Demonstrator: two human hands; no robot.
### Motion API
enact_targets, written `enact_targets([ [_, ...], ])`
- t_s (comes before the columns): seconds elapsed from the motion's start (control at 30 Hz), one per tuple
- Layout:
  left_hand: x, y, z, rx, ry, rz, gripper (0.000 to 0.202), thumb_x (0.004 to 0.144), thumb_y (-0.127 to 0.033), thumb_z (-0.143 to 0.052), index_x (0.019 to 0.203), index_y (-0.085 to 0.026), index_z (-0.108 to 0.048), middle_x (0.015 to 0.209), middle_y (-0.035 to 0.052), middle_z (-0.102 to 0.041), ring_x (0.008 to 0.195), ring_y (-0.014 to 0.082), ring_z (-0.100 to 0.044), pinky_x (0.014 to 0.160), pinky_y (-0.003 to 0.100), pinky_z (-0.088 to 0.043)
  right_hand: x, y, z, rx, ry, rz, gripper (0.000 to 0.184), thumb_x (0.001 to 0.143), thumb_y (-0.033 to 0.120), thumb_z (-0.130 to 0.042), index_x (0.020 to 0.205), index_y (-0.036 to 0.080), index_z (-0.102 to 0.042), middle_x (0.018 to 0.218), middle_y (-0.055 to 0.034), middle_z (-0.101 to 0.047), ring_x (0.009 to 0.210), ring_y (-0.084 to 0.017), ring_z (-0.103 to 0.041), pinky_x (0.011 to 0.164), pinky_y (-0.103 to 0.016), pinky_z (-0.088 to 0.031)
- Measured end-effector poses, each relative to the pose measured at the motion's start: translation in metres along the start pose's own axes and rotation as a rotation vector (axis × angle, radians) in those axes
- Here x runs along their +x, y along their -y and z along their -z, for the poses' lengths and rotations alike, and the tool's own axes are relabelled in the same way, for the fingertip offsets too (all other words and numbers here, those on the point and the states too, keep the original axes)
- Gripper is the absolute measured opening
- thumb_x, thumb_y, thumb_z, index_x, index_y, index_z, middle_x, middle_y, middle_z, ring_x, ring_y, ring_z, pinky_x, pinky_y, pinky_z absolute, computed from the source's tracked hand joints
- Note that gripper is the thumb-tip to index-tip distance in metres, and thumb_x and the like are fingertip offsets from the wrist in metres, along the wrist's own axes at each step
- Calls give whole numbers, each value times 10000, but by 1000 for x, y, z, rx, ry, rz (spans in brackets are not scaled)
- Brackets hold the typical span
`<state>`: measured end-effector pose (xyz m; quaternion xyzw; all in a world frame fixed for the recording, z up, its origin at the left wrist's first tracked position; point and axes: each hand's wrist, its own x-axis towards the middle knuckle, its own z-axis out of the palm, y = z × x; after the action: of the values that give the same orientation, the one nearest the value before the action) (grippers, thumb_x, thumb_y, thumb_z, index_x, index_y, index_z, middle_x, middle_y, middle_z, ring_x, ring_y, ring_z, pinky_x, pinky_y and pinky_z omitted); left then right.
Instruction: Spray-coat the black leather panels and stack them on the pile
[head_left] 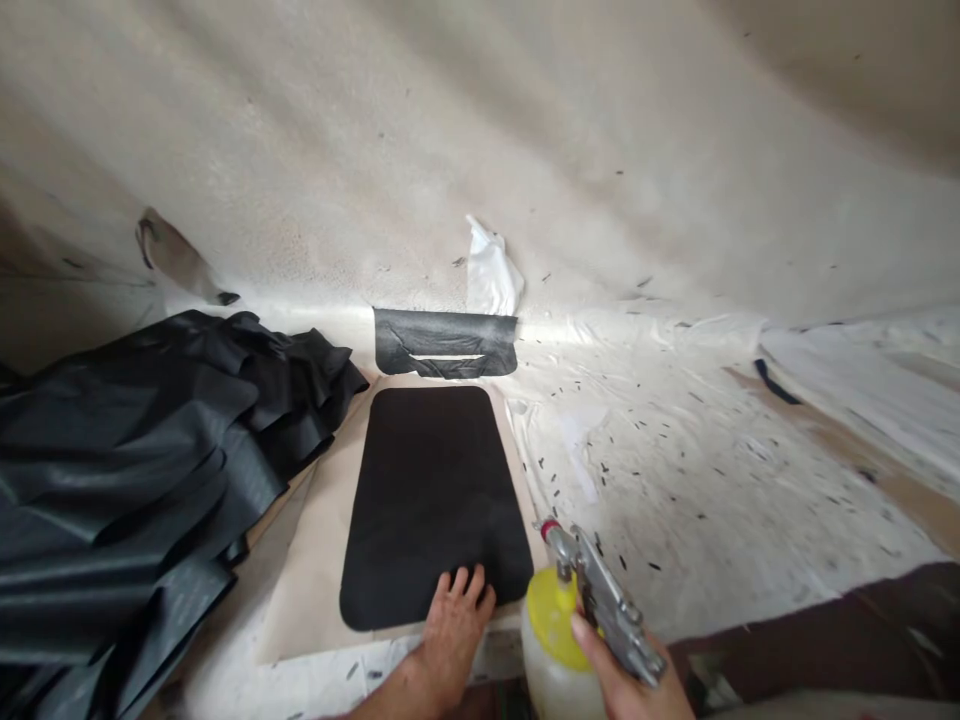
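Note:
My left hand [456, 630] rests with its fingers stretched out on the near edge of a flat black panel [442, 490] with rounded corners. Under that panel lies a pale sheet of board or paper [307, 595]. To the right, my right hand [630, 670] is wrapped round the handle of a metal spray gun [600, 590]. A whitish cup with a yellow lid [559, 620] is attached to the gun, and its nozzle points forward, just right of the panel.
Black sheets [165, 430] are heaped at the left. Beyond the panel, a wrinkled black piece with a slot [446, 330] lies against the draped backing [375, 150], near a white cloth scrap [493, 270]. Dark bits litter the white covering [645, 450] at right.

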<state>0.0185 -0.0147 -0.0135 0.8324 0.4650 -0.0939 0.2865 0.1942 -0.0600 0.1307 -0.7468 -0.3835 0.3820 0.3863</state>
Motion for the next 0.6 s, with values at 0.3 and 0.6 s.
enact_targets([
  [0.3, 3, 7, -18, 26, -53, -27, 903, 646, -185, -651, 1480, -246, -309, 1570, 127, -161, 1422, 359, -173, 1143, 577, -158, 14, 5, 6, 32, 73, 47, 374, 774, 524, -592, 992, 228, -661, 1071, -87, -725, 1037, -311, -639, 942, -400, -457],
  [0.6, -1, 3, -15, 105, -138, -27, 668, 799, -243, -578, 1438, -232, -386, 1542, 117, -280, 1380, 336, -280, 1118, 556, -246, 10, -14, 18, -61, 100, 57, 443, 795, 525, -562, 1025, 152, -630, 1066, -154, -708, 1063, -334, -623, 998, -448, -433],
])
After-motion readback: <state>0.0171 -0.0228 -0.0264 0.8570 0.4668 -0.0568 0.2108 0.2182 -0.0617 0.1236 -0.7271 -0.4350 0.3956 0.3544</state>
